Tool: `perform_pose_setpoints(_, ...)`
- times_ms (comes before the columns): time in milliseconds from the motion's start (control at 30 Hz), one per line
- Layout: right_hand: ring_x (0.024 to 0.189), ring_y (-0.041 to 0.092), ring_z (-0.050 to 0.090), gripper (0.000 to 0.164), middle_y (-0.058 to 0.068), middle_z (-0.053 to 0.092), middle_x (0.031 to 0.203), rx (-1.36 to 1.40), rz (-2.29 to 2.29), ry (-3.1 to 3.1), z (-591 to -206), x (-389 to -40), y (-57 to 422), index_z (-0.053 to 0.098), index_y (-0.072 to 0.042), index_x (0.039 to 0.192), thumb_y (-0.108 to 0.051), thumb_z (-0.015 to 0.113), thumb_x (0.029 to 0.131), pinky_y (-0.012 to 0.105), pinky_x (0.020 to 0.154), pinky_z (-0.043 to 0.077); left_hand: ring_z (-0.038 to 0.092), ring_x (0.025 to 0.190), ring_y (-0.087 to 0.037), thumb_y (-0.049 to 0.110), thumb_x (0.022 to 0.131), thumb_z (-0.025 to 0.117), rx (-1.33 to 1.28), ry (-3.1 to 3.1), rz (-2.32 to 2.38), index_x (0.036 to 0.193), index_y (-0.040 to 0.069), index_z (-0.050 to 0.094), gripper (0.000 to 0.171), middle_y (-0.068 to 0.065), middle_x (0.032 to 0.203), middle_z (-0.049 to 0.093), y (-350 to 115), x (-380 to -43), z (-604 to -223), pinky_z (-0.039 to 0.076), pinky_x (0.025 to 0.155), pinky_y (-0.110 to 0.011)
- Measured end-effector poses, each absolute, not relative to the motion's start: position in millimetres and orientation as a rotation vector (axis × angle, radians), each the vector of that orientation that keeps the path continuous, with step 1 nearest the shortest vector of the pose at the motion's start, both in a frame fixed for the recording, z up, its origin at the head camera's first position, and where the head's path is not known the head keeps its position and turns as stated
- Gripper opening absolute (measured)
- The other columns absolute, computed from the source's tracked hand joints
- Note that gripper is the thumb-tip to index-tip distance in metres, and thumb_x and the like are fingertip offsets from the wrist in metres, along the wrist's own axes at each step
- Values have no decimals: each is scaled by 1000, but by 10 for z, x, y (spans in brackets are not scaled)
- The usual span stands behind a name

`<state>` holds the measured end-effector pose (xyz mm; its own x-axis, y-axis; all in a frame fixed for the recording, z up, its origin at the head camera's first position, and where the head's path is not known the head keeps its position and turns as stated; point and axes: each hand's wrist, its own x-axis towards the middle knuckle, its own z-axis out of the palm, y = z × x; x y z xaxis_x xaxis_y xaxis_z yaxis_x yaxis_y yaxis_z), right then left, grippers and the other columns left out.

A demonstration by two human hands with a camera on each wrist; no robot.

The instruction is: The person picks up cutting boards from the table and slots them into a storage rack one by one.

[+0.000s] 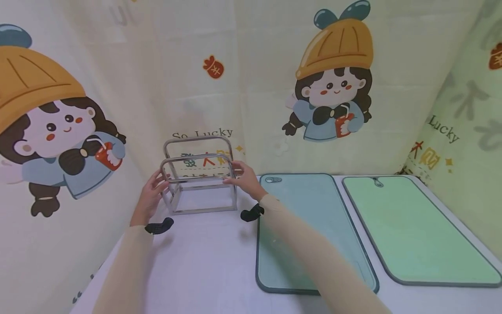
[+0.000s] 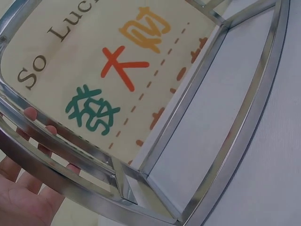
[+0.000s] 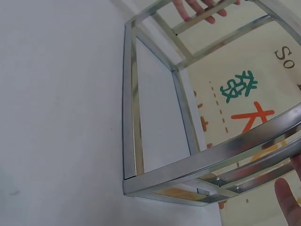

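A silver metal rack (image 1: pixel 204 212) with two rounded upright frames and a rectangular base stands on the white table, close to the back curtain. My left hand (image 1: pixel 150 198) grips its left side, and several fingertips (image 2: pixel 51 129) show between the bars in the left wrist view. On the opposite side my right hand (image 1: pixel 250 179) holds the right upright, thumb in front and fingers around the bar. The right wrist view shows the base bars (image 3: pixel 129 108) against the table, with part of the right hand (image 3: pixel 288 200) at the lower right edge.
Right of the rack, a blue cutting board (image 1: pixel 310 205) with a dark rim lies flat, partly under my right forearm. Beside it lies a green board (image 1: pixel 419 231) with a grey rim. Printed curtains (image 1: pixel 259 87) enclose the white table (image 1: pixel 196 261) at the back and sides.
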<state>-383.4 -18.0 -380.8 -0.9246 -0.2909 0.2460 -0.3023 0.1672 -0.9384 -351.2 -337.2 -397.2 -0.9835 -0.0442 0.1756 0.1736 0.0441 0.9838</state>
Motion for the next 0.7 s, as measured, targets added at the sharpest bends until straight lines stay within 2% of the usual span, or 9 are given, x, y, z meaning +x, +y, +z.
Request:
perform_pose_setpoints(167, 121, 28, 54, 67, 14, 54, 132, 580, 1962, -2344, -3836, -3852, -90, 47, -11, 133, -19, 79, 75, 43, 99, 47, 49, 105, 2, 12, 95, 53, -176, -2123, -2129, 151, 16, 18, 66, 11, 117, 46, -3247, -3534, -3897, 16, 115, -58)
perform_pose_setpoints(333, 119, 29, 55, 64, 14, 54, 130, 568, 2002, -2298, -3857, -3865, -11, 48, -9, 133, -16, 78, 76, 41, 99, 48, 49, 105, 1, 11, 96, 52, -182, -2129, -2154, 151, 14, 17, 66, 10, 117, 46, -3124, -3537, -3835, 15, 115, -57)
perform_pose_setpoints(533, 122, 30, 52, 64, 17, 52, 134, 558, 2022, -2286, -3825, -3850, 76, 47, -9, 133, -16, 77, 77, 46, 100, 46, 48, 105, 2, 10, 96, 50, -168, -2143, -2146, 151, 16, 19, 63, 10, 120, 47, -3078, -3641, -3892, 22, 114, -49)
perform_pose_setpoints(700, 125, 29, 49, 65, 15, 51, 135, 543, 2017, -2311, -3829, -3877, 138, 46, -10, 134, -17, 77, 77, 49, 101, 44, 48, 106, 2, 16, 95, 55, -160, -2149, -2131, 150, 20, 20, 66, 8, 124, 46, -3053, -3716, -3948, 19, 116, -54)
